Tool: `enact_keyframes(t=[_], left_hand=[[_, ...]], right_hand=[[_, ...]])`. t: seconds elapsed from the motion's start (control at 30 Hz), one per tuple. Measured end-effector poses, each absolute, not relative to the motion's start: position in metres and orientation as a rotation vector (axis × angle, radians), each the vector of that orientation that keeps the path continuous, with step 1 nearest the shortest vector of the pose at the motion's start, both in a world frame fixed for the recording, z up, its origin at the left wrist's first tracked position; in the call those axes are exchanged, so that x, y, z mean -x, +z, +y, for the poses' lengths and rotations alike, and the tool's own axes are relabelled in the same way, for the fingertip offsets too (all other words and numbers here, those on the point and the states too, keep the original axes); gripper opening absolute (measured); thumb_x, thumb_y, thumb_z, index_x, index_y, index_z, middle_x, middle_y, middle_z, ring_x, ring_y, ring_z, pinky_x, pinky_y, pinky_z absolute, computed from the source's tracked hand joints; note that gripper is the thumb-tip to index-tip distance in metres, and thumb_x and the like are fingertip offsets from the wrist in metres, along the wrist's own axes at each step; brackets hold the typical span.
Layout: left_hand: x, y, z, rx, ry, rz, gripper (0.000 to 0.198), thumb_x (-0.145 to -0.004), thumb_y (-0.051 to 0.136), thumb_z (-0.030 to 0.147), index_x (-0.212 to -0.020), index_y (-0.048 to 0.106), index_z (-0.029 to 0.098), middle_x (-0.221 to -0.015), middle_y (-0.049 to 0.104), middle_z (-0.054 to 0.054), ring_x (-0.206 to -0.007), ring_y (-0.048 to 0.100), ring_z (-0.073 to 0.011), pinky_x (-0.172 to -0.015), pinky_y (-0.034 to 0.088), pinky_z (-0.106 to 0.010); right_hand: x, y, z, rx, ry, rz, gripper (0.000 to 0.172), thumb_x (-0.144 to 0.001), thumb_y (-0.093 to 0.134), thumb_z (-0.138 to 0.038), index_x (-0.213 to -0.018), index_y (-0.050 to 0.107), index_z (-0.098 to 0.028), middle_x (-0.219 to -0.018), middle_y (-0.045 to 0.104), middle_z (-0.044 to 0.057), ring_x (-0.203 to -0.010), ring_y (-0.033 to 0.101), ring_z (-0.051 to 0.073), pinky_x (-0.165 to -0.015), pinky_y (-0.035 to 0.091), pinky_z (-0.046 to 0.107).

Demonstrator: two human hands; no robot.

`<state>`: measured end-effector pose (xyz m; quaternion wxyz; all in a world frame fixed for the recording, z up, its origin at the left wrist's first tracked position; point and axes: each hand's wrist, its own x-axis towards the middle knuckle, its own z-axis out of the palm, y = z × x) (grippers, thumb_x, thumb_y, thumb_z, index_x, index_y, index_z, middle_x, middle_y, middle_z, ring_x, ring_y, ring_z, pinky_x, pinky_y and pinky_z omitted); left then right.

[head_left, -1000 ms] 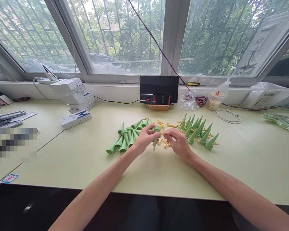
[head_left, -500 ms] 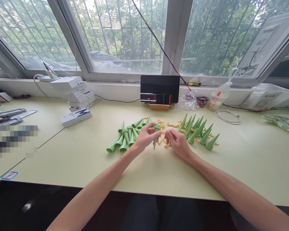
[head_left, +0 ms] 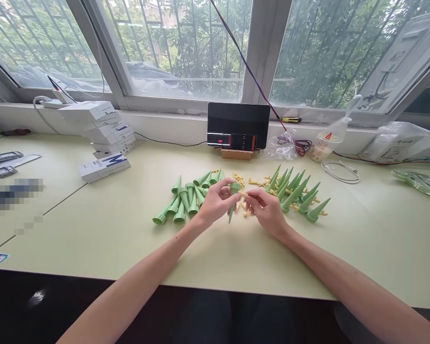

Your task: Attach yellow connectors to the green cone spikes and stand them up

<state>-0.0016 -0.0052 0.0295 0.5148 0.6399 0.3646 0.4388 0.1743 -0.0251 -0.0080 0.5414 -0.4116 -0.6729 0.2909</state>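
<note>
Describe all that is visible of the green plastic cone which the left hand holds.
The green plastic cone looks smooth and matte, with a wide collar on top and a sharp tip pointing down, almost upright over the pale green table. The left hand pinches it near the collar. The right hand holds a small yellow piece beside its top; contact is unclear.

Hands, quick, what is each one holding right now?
Left hand: closed on a green cone, held with its tip pointing down.
Right hand: closed, apparently pinching a small yellow piece at the cone's wide end.
</note>
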Motion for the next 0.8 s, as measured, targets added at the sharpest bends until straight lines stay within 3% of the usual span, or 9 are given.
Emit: enact_keyframes(t=[0.2, 0.37, 0.57, 0.8], left_hand=[[0.0011, 0.0275, -0.0071, -1.637, 1.071, 0.818, 0.035, -0.081, 0.068, 0.038, -0.11, 0.06, 0.02, -0.068, 0.056, 0.003, -0.051, 0.057, -0.0092, -0.046, 0.044, -0.019], [0.0031, 0.0249, -0.0043, -1.686, 1.045, 0.797, 0.034, -0.082, 0.066, 0.035, -0.113, 0.059, 0.021, -0.064, 0.044, 0.006, -0.051, 0.056, -0.0095, -0.052, 0.047, -0.022], [0.0042, 0.0251, -0.0031, -1.709, 1.014, 0.788, 0.035, -0.083, 0.066, 0.036, -0.114, 0.059, 0.021, -0.063, 0.039, 0.006, -0.05, 0.054, -0.0088, -0.052, 0.045, -0.022], [0.0021, 0.0253, -0.0041, -1.681, 1.012, 0.744, 0.036, -0.082, 0.067, 0.038, -0.113, 0.06, 0.021, -0.062, 0.041, 0.006, -0.051, 0.055, -0.0095, -0.054, 0.046, -0.022]], right_hand=[[-0.1782, -0.0081, -0.0264, 0.968, 0.69, -1.645, 0.019, -0.095, 0.055, -0.037, -0.091, 0.063, -0.02, -0.066, 0.06, 0.001, -0.056, 0.056, 0.014, -0.053, 0.05, 0.028], [-0.1811, -0.0086, -0.026, 1.01, 0.651, -1.693, 0.02, -0.096, 0.054, -0.036, -0.087, 0.062, -0.02, -0.064, 0.06, 0.0, -0.052, 0.052, 0.013, -0.053, 0.047, 0.027], [-0.1824, -0.0074, -0.0251, 1.029, 0.647, -1.734, 0.028, -0.096, 0.051, -0.041, -0.082, 0.062, -0.02, -0.063, 0.059, 0.0, -0.052, 0.051, 0.013, -0.052, 0.045, 0.027], [-0.1789, -0.0057, -0.0274, 1.015, 0.724, -1.725, 0.043, -0.1, 0.042, -0.047, -0.066, 0.047, -0.021, -0.057, 0.05, -0.002, -0.049, 0.044, 0.012, -0.051, 0.039, 0.027]])
